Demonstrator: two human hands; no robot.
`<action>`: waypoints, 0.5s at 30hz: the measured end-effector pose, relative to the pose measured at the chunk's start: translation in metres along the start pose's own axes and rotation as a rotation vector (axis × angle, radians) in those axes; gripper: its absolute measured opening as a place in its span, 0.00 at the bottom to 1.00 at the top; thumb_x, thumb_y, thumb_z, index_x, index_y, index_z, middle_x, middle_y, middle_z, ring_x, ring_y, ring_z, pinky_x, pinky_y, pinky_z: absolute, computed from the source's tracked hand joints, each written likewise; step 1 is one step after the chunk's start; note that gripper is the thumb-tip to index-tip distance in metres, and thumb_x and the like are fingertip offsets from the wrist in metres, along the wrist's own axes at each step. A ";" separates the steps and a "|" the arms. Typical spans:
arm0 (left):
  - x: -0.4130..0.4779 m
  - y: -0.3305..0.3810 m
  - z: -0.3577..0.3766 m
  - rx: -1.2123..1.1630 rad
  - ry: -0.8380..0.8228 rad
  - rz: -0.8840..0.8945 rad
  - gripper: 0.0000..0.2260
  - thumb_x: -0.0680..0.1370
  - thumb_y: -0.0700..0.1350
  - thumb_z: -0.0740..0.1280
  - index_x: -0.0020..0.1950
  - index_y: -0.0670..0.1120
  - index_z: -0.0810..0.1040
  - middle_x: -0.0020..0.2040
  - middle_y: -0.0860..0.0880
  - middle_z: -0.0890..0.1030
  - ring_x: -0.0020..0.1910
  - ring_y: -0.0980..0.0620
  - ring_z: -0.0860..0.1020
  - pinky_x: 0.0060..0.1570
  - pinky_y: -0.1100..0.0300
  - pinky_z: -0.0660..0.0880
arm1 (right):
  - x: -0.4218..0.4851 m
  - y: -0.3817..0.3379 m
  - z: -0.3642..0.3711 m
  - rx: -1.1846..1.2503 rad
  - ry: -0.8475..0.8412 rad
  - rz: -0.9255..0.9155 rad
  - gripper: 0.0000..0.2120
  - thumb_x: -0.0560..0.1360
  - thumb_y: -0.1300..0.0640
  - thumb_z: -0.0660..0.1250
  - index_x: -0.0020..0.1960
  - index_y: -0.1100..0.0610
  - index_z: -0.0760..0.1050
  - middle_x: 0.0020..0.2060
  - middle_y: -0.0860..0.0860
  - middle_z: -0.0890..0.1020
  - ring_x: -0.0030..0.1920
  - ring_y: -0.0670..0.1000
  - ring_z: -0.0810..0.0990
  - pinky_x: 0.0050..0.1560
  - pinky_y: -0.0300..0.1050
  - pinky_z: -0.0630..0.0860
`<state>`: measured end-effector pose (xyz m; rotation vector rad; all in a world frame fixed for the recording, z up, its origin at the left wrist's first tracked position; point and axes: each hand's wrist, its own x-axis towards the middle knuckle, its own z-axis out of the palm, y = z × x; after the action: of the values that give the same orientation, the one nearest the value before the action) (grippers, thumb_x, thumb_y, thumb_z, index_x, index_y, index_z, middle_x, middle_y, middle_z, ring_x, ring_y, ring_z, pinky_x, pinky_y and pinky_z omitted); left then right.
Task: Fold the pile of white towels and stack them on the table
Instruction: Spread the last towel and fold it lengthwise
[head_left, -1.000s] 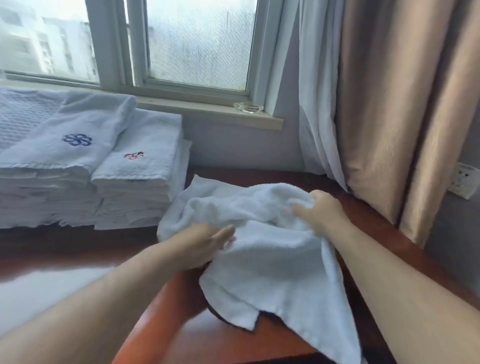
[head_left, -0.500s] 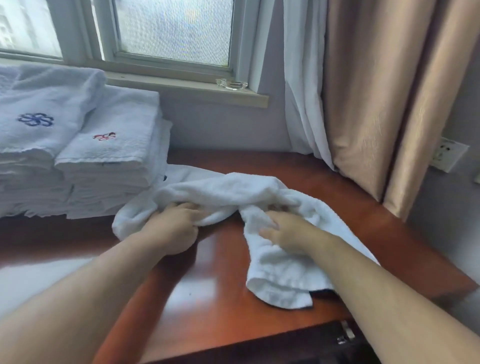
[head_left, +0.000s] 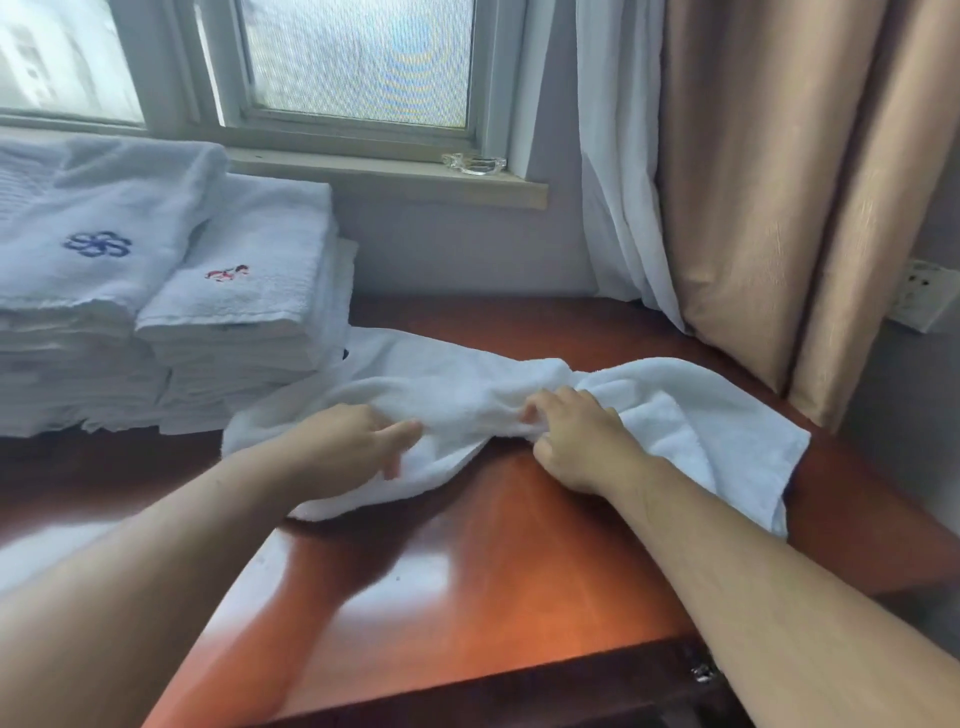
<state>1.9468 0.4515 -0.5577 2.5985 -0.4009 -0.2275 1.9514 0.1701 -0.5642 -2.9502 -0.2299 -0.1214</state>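
White towel (head_left: 467, 395) lies crumpled mid-table (head_left: 493, 571), right of folded stacks (head_left: 234, 312). Left hand (head_left: 348, 447) rests on it, fingers loosely spread; right hand (head_left: 582, 441) pinches a bunched fold.

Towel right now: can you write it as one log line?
step: spreading | loose towel: bunched on table | left hand: on it | right hand: gripping it
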 end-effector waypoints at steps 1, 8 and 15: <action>-0.005 0.003 0.000 -0.055 -0.074 0.033 0.18 0.77 0.65 0.58 0.40 0.59 0.84 0.43 0.58 0.84 0.45 0.58 0.81 0.53 0.56 0.75 | 0.001 0.005 -0.006 0.024 -0.060 0.013 0.10 0.76 0.53 0.64 0.57 0.44 0.72 0.58 0.48 0.77 0.59 0.54 0.75 0.60 0.52 0.73; -0.019 -0.002 0.025 0.280 0.191 0.127 0.27 0.72 0.64 0.71 0.70 0.64 0.70 0.68 0.64 0.72 0.68 0.56 0.69 0.66 0.64 0.64 | 0.005 -0.018 -0.013 0.241 -0.081 -0.083 0.21 0.70 0.39 0.62 0.61 0.42 0.74 0.61 0.46 0.77 0.64 0.50 0.73 0.65 0.54 0.71; -0.026 -0.029 0.030 -0.590 0.435 0.048 0.12 0.79 0.51 0.65 0.62 0.55 0.75 0.60 0.58 0.79 0.61 0.55 0.78 0.63 0.57 0.73 | 0.002 -0.011 0.016 -0.008 0.067 -0.106 0.10 0.75 0.61 0.61 0.50 0.47 0.72 0.50 0.47 0.76 0.54 0.54 0.74 0.54 0.52 0.70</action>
<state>1.9227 0.4709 -0.5956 1.9790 -0.1965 0.2094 1.9523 0.1840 -0.5778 -2.9356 -0.3777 -0.2362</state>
